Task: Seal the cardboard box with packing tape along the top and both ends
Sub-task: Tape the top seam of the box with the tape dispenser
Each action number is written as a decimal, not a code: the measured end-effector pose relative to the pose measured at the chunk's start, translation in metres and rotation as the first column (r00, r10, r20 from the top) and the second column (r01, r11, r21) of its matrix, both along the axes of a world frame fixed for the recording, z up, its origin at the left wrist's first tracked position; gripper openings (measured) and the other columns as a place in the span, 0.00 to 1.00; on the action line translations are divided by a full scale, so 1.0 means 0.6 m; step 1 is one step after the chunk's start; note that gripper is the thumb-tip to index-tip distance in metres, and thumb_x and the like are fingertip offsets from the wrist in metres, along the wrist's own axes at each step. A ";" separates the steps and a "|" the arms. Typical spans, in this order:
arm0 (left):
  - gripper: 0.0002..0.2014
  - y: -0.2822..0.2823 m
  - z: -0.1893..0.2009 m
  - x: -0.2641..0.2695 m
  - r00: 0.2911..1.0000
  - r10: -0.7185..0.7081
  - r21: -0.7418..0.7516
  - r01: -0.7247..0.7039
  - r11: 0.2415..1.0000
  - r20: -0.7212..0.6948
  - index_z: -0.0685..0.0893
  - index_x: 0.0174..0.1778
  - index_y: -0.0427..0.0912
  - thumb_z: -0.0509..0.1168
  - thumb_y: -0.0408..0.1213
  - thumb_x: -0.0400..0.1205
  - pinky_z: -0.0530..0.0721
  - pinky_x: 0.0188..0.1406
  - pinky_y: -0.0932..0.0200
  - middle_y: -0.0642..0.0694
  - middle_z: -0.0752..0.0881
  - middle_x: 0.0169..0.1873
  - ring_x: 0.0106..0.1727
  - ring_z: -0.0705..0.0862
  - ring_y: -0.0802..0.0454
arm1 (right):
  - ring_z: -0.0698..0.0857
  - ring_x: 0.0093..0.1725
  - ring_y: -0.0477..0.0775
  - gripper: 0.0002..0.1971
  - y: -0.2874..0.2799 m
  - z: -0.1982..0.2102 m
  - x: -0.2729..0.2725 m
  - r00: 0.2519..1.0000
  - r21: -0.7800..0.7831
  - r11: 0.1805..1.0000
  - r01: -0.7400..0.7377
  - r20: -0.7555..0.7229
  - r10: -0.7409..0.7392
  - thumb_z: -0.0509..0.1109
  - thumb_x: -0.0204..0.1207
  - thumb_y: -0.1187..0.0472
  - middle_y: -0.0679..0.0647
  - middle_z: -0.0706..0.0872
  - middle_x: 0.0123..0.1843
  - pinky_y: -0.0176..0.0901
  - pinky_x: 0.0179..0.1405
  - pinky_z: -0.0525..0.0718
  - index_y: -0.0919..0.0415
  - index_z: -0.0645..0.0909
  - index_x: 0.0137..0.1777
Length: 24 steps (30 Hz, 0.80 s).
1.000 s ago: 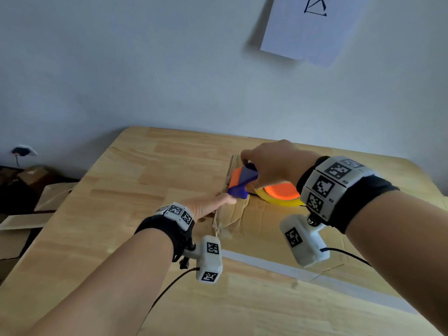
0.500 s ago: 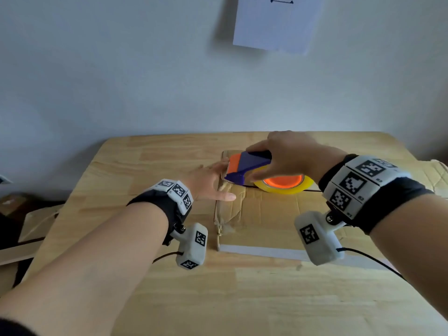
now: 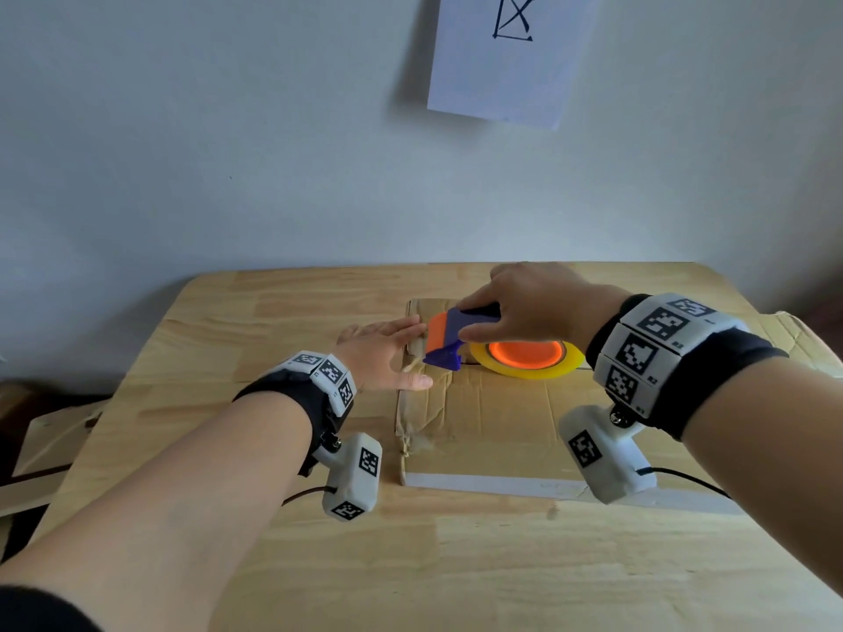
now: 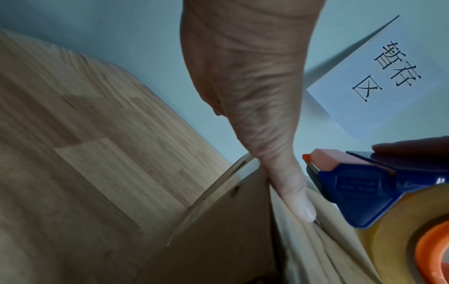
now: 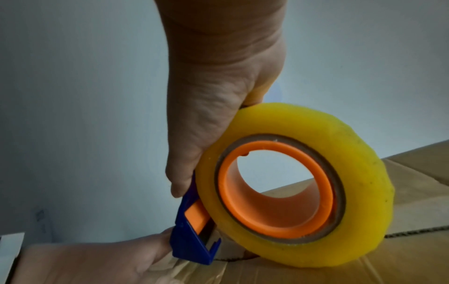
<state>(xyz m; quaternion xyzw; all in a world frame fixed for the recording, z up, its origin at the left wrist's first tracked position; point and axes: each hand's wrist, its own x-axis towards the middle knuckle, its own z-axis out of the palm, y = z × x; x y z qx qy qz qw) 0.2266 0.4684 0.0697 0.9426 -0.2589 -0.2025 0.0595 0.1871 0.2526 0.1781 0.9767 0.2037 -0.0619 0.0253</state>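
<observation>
A brown cardboard box [image 3: 502, 417] lies on the wooden table [image 3: 273, 321]. My right hand [image 3: 524, 303] grips a blue and orange tape dispenser [image 3: 449, 339] with a yellow tape roll [image 3: 524, 358], which is set on the box top near its left end. The wrist view shows the roll [image 5: 303, 182] standing on the box [image 5: 388, 269] over the centre seam. My left hand [image 3: 383, 353] lies flat with straight fingers on the box's left end, just left of the dispenser's blade. Its thumb [image 4: 291, 192] presses wrinkled clear tape beside the dispenser [image 4: 352, 186].
A white sheet of paper [image 3: 506, 57] hangs on the wall behind the table. Flat cardboard pieces [image 3: 45, 440] lie on the floor at the left. A pale strip [image 3: 479, 483] runs along the box's near edge. A cardboard flap [image 3: 793, 335] sticks out at the far right.
My left hand has slid forward along the box's left end and now lies beside the dispenser's blade. The right hand keeps its grip on the dispenser near the same end.
</observation>
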 end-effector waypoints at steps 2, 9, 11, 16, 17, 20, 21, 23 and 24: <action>0.43 -0.001 0.004 -0.003 1.000 -0.001 0.007 0.001 1.000 -0.004 0.46 0.82 0.63 0.56 0.71 0.74 0.43 0.79 0.35 0.67 0.43 0.81 0.83 0.47 0.52 | 0.74 0.45 0.46 0.23 -0.002 0.001 0.001 1.000 -0.006 1.000 -0.005 -0.002 0.005 0.61 0.74 0.33 0.37 0.68 0.34 0.43 0.38 0.75 0.38 0.79 0.66; 0.44 -0.006 0.015 -0.006 0.999 -0.012 0.035 0.013 0.999 -0.033 0.45 0.82 0.59 0.55 0.71 0.75 0.42 0.79 0.35 0.65 0.41 0.81 0.83 0.46 0.52 | 0.73 0.45 0.44 0.24 -0.066 -0.003 -0.010 0.996 -0.040 0.996 0.079 -0.029 -0.080 0.61 0.73 0.31 0.37 0.67 0.36 0.43 0.39 0.75 0.32 0.75 0.69; 0.45 -0.012 0.024 -0.005 0.999 -0.039 0.110 0.040 0.993 -0.013 0.44 0.83 0.56 0.54 0.71 0.75 0.40 0.79 0.34 0.61 0.41 0.82 0.84 0.44 0.52 | 0.72 0.47 0.45 0.25 -0.065 -0.012 -0.012 0.997 -0.064 0.995 0.076 -0.021 -0.078 0.59 0.73 0.30 0.40 0.68 0.38 0.43 0.40 0.73 0.30 0.74 0.69; 0.46 -0.060 0.034 -0.018 0.981 -0.152 0.233 0.121 0.965 0.122 0.48 0.83 0.42 0.50 0.69 0.78 0.38 0.81 0.45 0.48 0.43 0.84 0.84 0.41 0.53 | 0.73 0.47 0.48 0.23 -0.055 -0.025 -0.016 0.997 -0.053 0.996 0.076 0.015 -0.075 0.59 0.73 0.31 0.44 0.70 0.40 0.42 0.37 0.68 0.31 0.76 0.67; 0.48 -0.068 0.027 -0.023 0.984 -0.132 0.188 0.108 0.976 0.118 0.47 0.83 0.42 0.51 0.71 0.76 0.39 0.82 0.47 0.47 0.43 0.84 0.84 0.41 0.53 | 0.73 0.46 0.47 0.23 -0.055 -0.026 -0.015 0.997 -0.047 0.996 0.078 0.018 -0.077 0.60 0.73 0.31 0.43 0.69 0.38 0.42 0.36 0.68 0.32 0.76 0.67; 0.52 -0.070 -0.001 -0.026 0.996 -0.059 0.092 0.053 0.994 0.065 0.41 0.83 0.47 0.50 0.76 0.72 0.38 0.81 0.42 0.52 0.39 0.83 0.83 0.39 0.56 | 0.72 0.44 0.46 0.23 -0.053 -0.025 -0.008 0.997 -0.025 0.996 0.080 0.021 -0.080 0.61 0.72 0.31 0.40 0.67 0.35 0.41 0.35 0.67 0.33 0.79 0.66; 0.52 -0.063 -0.005 -0.022 0.997 -0.047 0.091 0.041 0.995 0.063 0.40 0.83 0.49 0.49 0.77 0.71 0.36 0.80 0.40 0.54 0.38 0.83 0.83 0.38 0.57 | 0.72 0.44 0.46 0.23 -0.051 -0.024 -0.005 0.996 -0.015 0.996 0.084 0.024 -0.084 0.61 0.72 0.31 0.39 0.66 0.35 0.41 0.35 0.67 0.34 0.79 0.65; 0.51 -0.044 -0.006 -0.011 0.997 -0.029 0.112 0.021 0.993 0.069 0.40 0.83 0.50 0.47 0.77 0.71 0.34 0.78 0.36 0.56 0.38 0.83 0.82 0.37 0.58 | 0.71 0.43 0.45 0.24 -0.041 -0.023 0.002 0.995 0.015 0.996 0.088 0.041 -0.089 0.62 0.72 0.32 0.39 0.67 0.35 0.40 0.33 0.66 0.35 0.79 0.66; 0.51 -0.031 -0.003 -0.006 0.997 -0.019 0.126 0.010 0.992 0.070 0.39 0.83 0.50 0.47 0.77 0.71 0.33 0.78 0.35 0.56 0.38 0.83 0.82 0.36 0.58 | 0.71 0.43 0.45 0.24 -0.032 -0.023 0.004 0.995 0.034 0.996 0.085 0.051 -0.086 0.62 0.72 0.32 0.40 0.68 0.36 0.40 0.31 0.65 0.36 0.79 0.66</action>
